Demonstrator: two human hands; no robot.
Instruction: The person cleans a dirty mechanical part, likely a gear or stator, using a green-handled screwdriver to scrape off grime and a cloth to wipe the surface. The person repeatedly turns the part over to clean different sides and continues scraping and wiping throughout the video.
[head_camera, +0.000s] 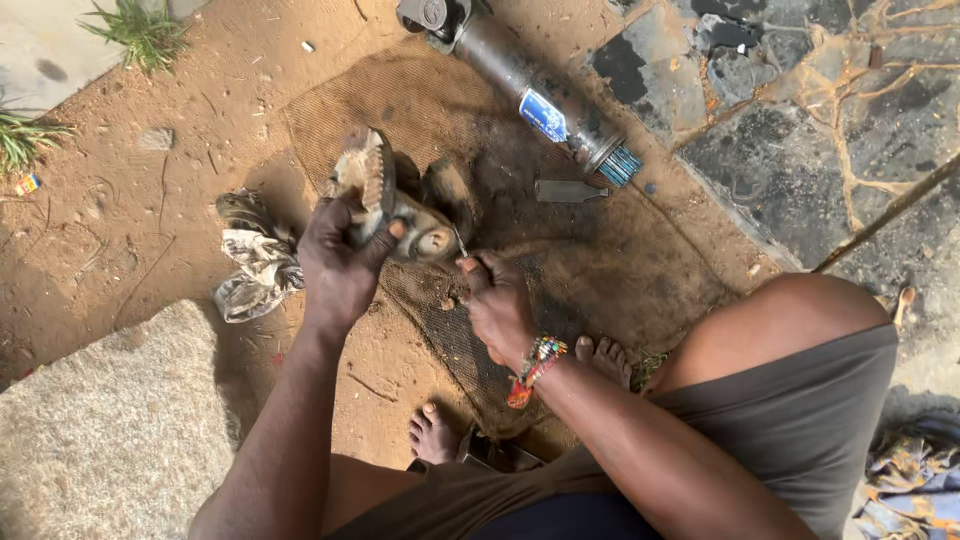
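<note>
— Clenched, that left hand (340, 262): its grip wraps a dirty metal part (400, 205), thumb pressed across the front, holding it up off the sacking mat (620, 270).

— And the other one?

— Right hand (497, 305) is closed in a pinching grip on a thin metal tool (459, 240), its tip set against the round end of the part. A beaded bracelet (536, 362) of many colours sits on that wrist.

— Where exactly is the part?

— Over the oily, darkened middle of the mat, just ahead of the person's knees. It has a ribbed, disc-like end on the left and rounded lugs on the right, all caked in grime.

— Anything with a label?

— A long grey shaft (520, 80) lies at the top of the mat, slanting from upper left to lower right. It carries a small blue and white label near its lower end, and blue splines at the tip. A short dark metal piece (568, 190) lies just below that tip.

— What else is around?

— A crumpled, soiled rag (255, 268) lies on the red dirt just left of the left hand. A pale stone block (110, 430) fills the lower left. Two bare feet (432, 435) rest at the mat's near edge. Cracked dark paving (800, 110) takes the upper right, and a tiny coloured wrapper (27, 184) lies by the grass at far left.
</note>
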